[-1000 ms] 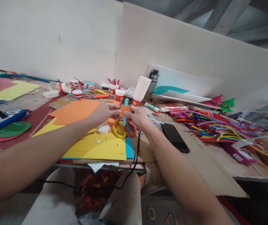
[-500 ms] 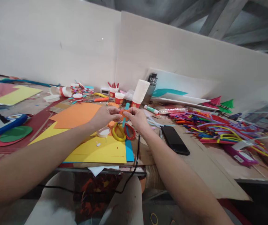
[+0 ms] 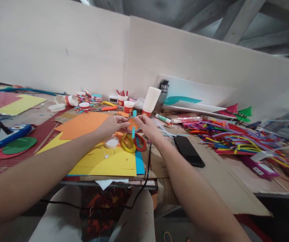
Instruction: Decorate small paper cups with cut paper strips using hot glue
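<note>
L hand (image 3: 117, 125) & R hand (image 3: 147, 127), fingers nearly closed, pinch orange disc (image 3: 132, 124) w/ blue strip (image 3: 133, 132), left of blk phone (image 3: 189, 151).

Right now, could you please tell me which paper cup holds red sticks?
The rear cup, next to the small white device; red sticks poke above its rim, while the front cup and tall leaning stack show none.

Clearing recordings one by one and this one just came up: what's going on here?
A person's left hand and right hand hold a small orange disc between them, one at each side. A turquoise strip sticks out past its far and near edges. Just below the hands are a yellow loop and a red loop. A white round piece lies to their left, and a black phone to their right.
</note>
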Demonstrator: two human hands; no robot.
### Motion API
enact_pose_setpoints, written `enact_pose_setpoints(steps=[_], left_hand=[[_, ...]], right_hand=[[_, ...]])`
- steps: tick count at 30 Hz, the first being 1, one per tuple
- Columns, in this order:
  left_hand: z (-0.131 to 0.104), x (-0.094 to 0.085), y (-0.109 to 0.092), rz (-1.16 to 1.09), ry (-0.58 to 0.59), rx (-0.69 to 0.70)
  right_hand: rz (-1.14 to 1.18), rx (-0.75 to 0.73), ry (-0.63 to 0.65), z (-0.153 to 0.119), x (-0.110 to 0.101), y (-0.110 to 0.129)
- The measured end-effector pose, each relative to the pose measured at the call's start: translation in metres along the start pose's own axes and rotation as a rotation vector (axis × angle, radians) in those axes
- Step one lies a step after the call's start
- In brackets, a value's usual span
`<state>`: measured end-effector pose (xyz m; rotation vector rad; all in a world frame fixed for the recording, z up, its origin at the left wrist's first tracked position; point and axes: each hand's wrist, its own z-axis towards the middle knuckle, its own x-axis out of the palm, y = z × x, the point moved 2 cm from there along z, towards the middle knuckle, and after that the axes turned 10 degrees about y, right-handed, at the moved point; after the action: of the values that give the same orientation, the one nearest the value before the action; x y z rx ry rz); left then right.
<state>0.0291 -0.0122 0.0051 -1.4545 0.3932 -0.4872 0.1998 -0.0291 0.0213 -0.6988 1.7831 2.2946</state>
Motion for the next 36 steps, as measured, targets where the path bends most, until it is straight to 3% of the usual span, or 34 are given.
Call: enact_pose_setpoints(steps=[4, 12, 17, 23, 28, 32, 36], left_hand=[[0.0, 0.0, 0.0, -0.01, -0.01, 0.013], [-0.001, 0.005, -0.003, 0.141, -0.013, -0.008], [0.002, -0.002, -0.002, 0.068, -0.07, 0.031], [0.005, -0.027, -0.005, -0.032, -0.238, 0.116], [0.007, -0.06, -0.012, -0.267, -0.414, 0.188], [0.008, -0.073, -0.018, -0.368, -0.471, 0.237], [0.008, -0.074, -0.017, -0.467, -0.447, 0.147]], right_hand=[[0.075, 0.016, -0.007, 0.001, 0.0, -0.004], [-0.088, -0.059, -0.029, 0.003, 0.009, -0.007], [0.027, -0.058, -0.066, 0.002, 0.007, -0.001], [0.192, -0.004, -0.239, 0.006, -0.013, -0.01], [0.218, -0.115, -0.394, 0.004, -0.035, -0.012], [0.171, -0.161, -0.509, 0.0, -0.049, -0.006], [0.016, -0.125, -0.556, -0.002, -0.064, -0.006]])
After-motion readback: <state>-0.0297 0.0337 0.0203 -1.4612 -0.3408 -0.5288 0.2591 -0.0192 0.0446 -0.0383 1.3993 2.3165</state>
